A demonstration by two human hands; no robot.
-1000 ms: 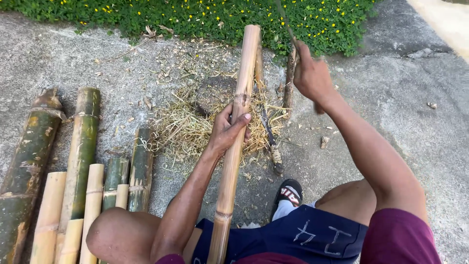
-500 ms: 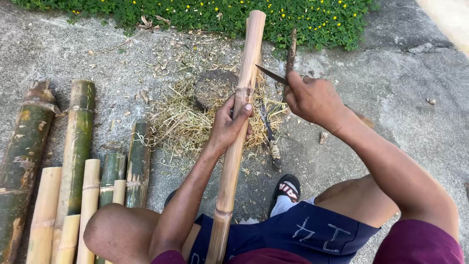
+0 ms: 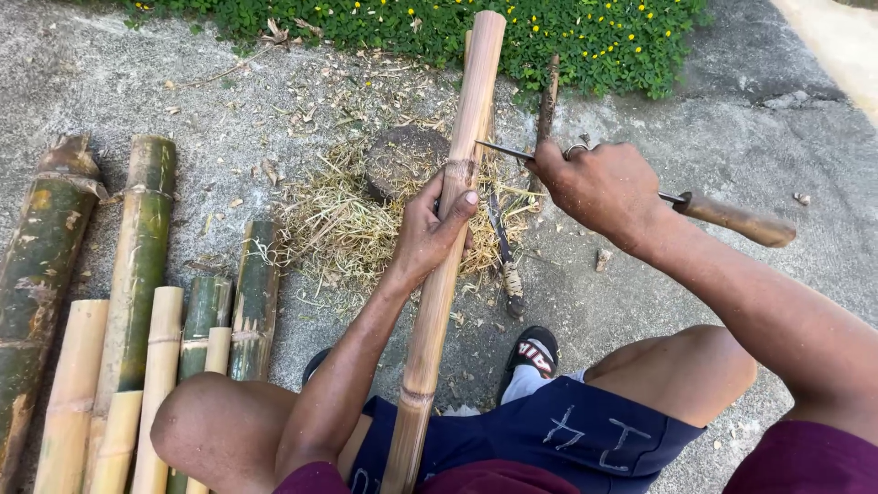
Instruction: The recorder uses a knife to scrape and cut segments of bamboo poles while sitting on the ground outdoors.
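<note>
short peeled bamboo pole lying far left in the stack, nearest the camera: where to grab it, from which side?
Judgement only: take the pale bamboo pole around its bare mid-length, between the nodes, coming from above with the fingers wrapped across its width. It lies flat along the ground with its top exposed. A thick green culm lies close on its left and another pale pole is near on its right, so side access looks tight.

Bare arms; maroon shirt [image 3: 805, 462]; navy shorts [image 3: 585, 430] with pale markings; black sandal [image 3: 533, 352]
</note>
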